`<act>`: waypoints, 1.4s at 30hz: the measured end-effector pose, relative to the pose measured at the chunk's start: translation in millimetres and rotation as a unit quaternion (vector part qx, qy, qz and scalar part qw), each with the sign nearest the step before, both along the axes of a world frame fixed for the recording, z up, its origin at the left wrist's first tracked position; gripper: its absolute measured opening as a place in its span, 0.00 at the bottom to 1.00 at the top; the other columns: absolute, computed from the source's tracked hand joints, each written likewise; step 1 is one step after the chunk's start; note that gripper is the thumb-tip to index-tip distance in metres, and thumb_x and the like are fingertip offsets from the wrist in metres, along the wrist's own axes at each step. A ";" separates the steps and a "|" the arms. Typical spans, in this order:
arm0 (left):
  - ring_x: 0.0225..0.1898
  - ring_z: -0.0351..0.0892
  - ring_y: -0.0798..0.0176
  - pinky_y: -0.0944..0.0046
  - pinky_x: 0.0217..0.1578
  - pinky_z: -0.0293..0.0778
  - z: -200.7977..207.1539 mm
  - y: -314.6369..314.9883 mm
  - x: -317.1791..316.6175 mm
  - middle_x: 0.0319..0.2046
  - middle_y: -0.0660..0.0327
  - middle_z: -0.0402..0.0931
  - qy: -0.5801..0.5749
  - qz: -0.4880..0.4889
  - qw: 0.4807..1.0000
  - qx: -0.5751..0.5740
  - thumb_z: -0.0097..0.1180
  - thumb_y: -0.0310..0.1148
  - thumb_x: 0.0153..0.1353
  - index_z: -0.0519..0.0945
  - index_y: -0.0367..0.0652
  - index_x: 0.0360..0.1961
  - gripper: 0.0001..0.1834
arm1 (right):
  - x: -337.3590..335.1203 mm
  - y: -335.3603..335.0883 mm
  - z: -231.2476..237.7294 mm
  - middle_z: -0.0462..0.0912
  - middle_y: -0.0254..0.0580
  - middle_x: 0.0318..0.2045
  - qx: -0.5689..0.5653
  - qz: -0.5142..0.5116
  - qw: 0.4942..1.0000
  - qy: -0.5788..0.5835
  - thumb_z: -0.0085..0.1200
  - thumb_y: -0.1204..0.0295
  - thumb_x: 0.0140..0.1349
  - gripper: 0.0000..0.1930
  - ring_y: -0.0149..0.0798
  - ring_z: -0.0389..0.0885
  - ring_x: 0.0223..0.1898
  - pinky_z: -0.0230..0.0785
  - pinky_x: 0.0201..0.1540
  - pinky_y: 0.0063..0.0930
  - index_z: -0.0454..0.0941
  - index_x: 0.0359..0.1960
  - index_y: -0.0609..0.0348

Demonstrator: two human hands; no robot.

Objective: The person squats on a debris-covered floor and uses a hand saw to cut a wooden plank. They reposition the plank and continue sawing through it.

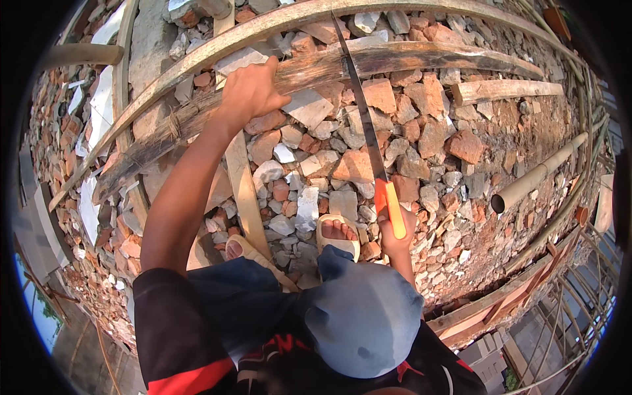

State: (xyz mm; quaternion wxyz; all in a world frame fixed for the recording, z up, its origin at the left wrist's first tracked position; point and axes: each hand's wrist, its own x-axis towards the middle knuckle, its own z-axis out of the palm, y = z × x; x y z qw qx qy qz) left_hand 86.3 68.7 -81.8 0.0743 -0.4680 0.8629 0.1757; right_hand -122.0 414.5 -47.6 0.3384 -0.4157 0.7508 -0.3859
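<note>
A dark, weathered wooden beam (421, 58) lies across the rubble in front of me, bending in the fisheye view. My left hand (253, 92) is closed over it left of the saw, the thumb sticking out to the right. In my right hand (399, 232), near my knee, is the orange handle of a handsaw (365, 118). Its long dark blade points away from me and crosses the beam, the tip reaching the paler plank (289, 16) beyond. Whether the teeth have cut into the wood I cannot tell.
Broken brick and concrete rubble (355, 168) covers the ground around my sandalled feet (339, 232). A shorter timber piece (507, 91) lies at the right, with a hollow bamboo pole (540, 172) nearer me. Another plank (243, 184) runs beside my left foot.
</note>
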 end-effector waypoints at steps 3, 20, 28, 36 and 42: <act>0.36 0.86 0.37 0.43 0.39 0.81 4.8 -3.7 9.1 0.31 0.42 0.85 -0.026 0.010 0.999 -0.025 0.70 0.50 0.46 0.76 0.37 0.47 0.34 | -9.2 24.8 32.0 0.74 0.40 0.16 0.010 0.016 0.998 -0.057 0.51 0.78 0.50 0.03 0.32 0.74 0.17 0.66 0.25 0.27 0.76 0.24 0.66; 0.37 0.86 0.38 0.42 0.40 0.80 -7.2 -4.2 3.2 0.32 0.42 0.85 -0.034 0.003 0.998 -0.043 0.68 0.50 0.47 0.77 0.39 0.51 0.34 | -16.0 9.2 -3.4 0.78 0.43 0.19 0.009 0.021 0.998 -0.050 0.52 0.76 0.49 0.08 0.33 0.75 0.20 0.69 0.28 0.27 0.80 0.29 0.66; 0.37 0.87 0.38 0.43 0.40 0.81 -3.9 -8.6 4.3 0.32 0.42 0.85 -0.031 -0.004 0.998 -0.052 0.70 0.50 0.48 0.77 0.37 0.49 0.33 | -5.4 12.5 -6.7 0.76 0.44 0.17 0.026 0.015 0.998 -0.051 0.52 0.75 0.53 0.07 0.33 0.76 0.19 0.68 0.27 0.30 0.77 0.27 0.68; 0.38 0.87 0.38 0.43 0.40 0.81 -8.1 -8.8 2.0 0.33 0.42 0.85 -0.033 -0.010 0.998 -0.055 0.69 0.51 0.47 0.77 0.38 0.49 0.33 | 6.8 -14.1 -36.7 0.74 0.46 0.15 -0.034 -0.023 0.999 -0.033 0.54 0.76 0.50 0.04 0.42 0.72 0.14 0.66 0.23 0.32 0.77 0.25 0.65; 0.38 0.87 0.38 0.42 0.40 0.81 -5.6 -7.2 -1.4 0.33 0.42 0.85 -0.035 -0.016 0.997 -0.063 0.69 0.51 0.48 0.78 0.40 0.48 0.32 | 7.2 -35.1 -54.0 0.72 0.45 0.15 -0.067 -0.001 0.998 -0.019 0.54 0.76 0.50 0.04 0.44 0.72 0.14 0.65 0.22 0.35 0.73 0.22 0.63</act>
